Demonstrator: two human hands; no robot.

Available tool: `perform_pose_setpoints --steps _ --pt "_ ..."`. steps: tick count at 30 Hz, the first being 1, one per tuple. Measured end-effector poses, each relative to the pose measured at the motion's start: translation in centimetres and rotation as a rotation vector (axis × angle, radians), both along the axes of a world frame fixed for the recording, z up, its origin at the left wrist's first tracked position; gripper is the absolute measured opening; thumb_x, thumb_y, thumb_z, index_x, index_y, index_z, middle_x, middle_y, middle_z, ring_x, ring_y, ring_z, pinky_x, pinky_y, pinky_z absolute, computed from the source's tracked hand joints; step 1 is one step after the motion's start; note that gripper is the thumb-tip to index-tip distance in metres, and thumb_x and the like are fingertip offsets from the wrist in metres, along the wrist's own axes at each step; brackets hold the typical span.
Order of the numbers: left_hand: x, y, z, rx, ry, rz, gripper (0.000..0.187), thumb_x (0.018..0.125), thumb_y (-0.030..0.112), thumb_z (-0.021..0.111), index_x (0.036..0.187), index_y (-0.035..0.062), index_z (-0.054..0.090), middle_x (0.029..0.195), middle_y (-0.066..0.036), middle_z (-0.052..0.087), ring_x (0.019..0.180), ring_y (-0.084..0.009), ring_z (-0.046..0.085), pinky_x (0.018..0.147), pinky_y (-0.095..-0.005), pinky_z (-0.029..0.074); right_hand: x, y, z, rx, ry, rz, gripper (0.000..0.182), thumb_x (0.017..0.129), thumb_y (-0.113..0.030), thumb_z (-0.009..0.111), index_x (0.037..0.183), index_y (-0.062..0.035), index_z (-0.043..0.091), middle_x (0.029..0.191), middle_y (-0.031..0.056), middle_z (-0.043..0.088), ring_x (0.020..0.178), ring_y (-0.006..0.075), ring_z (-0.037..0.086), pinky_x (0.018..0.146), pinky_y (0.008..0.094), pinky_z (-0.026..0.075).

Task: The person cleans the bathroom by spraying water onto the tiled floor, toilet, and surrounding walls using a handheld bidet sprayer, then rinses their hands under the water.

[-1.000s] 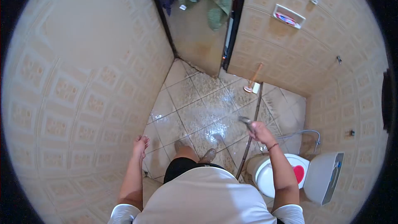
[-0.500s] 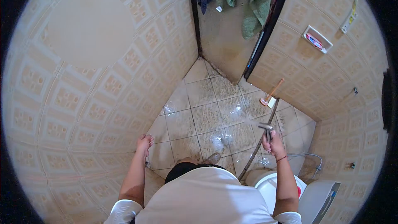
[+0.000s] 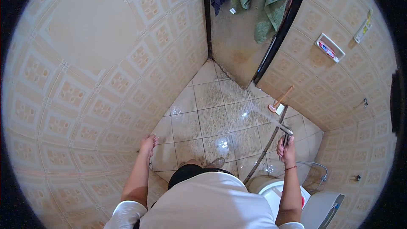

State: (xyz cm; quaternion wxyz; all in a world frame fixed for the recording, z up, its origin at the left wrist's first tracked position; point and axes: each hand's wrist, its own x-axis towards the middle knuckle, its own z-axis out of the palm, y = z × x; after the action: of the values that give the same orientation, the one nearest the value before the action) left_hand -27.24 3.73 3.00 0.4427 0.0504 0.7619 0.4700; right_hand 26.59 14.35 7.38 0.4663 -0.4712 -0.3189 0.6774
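In the head view, my right hand (image 3: pixel 286 151) is wrapped round the handle of a metal hand sprayer (image 3: pixel 286 129). A thin mist of water leaves its head toward the upper left, over the wet tiled floor (image 3: pixel 208 96). Foam and murky water lie on the tiles. My left hand (image 3: pixel 148 145) hangs beside the left wall with its fingers loosely bent and apart, holding nothing that I can see. The sprayer's hose (image 3: pixel 316 163) runs behind my right forearm to the right wall.
A toilet (image 3: pixel 267 193) stands at lower right. One long dark strip or pole (image 3: pixel 267 147) crosses the floor. Beyond it lies an orange-handled brush-like tool (image 3: pixel 283 97) with a white piece (image 3: pixel 280 109). Green towels (image 3: pixel 277 6) hang at the door (image 3: pixel 235 38). A soap dish (image 3: pixel 330 47) is on the wall.
My right hand has moved slightly right, and the sprayer head has swung to point up and left instead of mostly left. The left hand has barely moved. The view has shifted a little.
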Motion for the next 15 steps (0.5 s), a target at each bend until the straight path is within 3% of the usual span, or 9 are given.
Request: perform_pose_setpoints --steps 8,11,15 --pt "-1.3 -0.3 -0.9 0.028 -0.010 0.006 0.029 0.076 0.013 0.052 0.100 0.0005 0.045 0.085 -0.007 0.054 0.074 -0.0139 0.055 0.055 -0.0223 0.044 0.4 -0.7 0.4 -0.017 0.073 -0.073 0.052 0.081 -0.057 0.028 0.071 -0.0083 0.042 0.042 0.0000 0.032 0.029 0.0081 0.025 0.027 0.0203 0.019" --pt "-1.5 -0.5 -0.9 -0.007 -0.018 0.031 0.024 0.078 0.015 0.051 0.099 0.0048 0.045 0.090 -0.007 0.055 0.081 -0.0155 0.055 0.059 -0.0236 0.044 0.0 -1.7 0.1 -0.042 0.052 -0.059 0.052 0.081 -0.057 0.027 0.071 -0.0083 0.042 0.042 0.0001 0.032 0.029 0.0082 0.025 0.027 0.0205 0.019" --pt "-3.3 -1.2 -0.3 0.056 -0.013 0.037 0.039 0.076 0.012 0.053 0.109 -0.0033 0.039 0.085 -0.008 0.054 0.076 -0.0149 0.055 0.057 -0.0228 0.044 -0.7 -3.7 -0.2 -0.115 0.068 0.207 0.055 0.081 -0.058 0.025 0.069 -0.0077 0.042 0.042 0.0002 0.032 0.030 0.0084 0.025 0.028 0.0210 0.019"
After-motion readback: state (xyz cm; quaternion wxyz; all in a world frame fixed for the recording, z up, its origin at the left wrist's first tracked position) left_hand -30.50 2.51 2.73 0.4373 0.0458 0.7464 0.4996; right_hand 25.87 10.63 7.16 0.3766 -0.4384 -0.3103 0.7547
